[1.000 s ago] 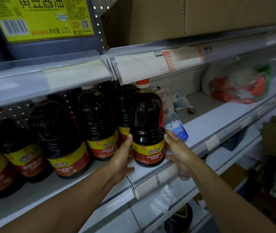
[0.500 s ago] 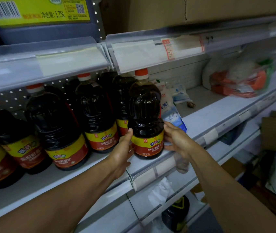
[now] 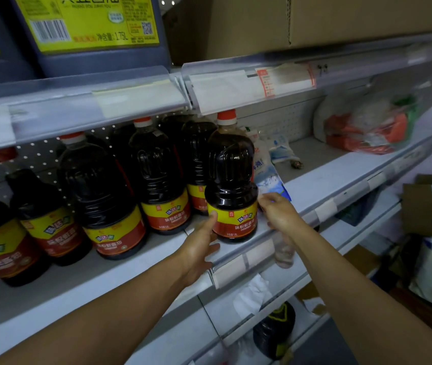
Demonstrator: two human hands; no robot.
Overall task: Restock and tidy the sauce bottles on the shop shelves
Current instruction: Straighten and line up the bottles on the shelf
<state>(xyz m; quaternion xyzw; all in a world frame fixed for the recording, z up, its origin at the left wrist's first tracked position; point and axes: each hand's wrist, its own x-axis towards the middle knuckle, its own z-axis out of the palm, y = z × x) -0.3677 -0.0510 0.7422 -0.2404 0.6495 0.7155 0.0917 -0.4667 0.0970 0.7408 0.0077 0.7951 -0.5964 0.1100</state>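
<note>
A dark sauce bottle (image 3: 230,167) with an orange cap and a yellow-and-red label stands upright at the front edge of the middle shelf (image 3: 328,177). My left hand (image 3: 200,246) presses its thumb on the label's left side, with the fingers spread by the shelf lip. My right hand (image 3: 278,214) touches the label's right side with its fingertips. Several matching bottles (image 3: 157,175) stand in a row to the left, reaching back towards the pegboard.
A blue-and-white bag (image 3: 267,177) leans just behind the held bottle. A red-orange plastic bag (image 3: 362,130) lies further right. Above sit a yellow-labelled jug (image 3: 91,22) and a cardboard box (image 3: 315,19). Another dark bottle (image 3: 275,330) is below; boxes (image 3: 431,206) stand at right.
Both hands stay on the front bottle. The right hand's fingertips have shifted up onto the label's side, and the bottle's label faces me more squarely.
</note>
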